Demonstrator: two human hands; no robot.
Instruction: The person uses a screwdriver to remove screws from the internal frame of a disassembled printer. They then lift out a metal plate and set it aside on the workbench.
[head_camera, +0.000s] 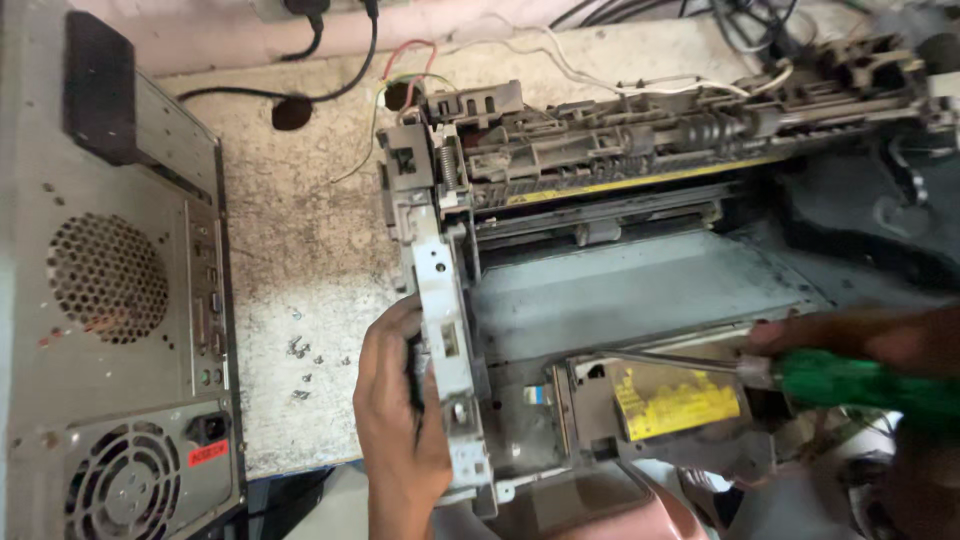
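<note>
Left hand (400, 420) clamped around printer side frame (440, 300); right hand (900, 345) gripping green screwdriver (850, 380) — tip best kept square, frame braced firmly.

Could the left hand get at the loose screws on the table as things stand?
Probably yes. The screws lie in the open on the table, just beside the left hand, with nothing between them. But that hand is gripping the printer's side frame, so it would have to let go first.

Speckled stone worktop (300, 250), pink wall (200, 30), grey computer tower (110, 300)
</note>
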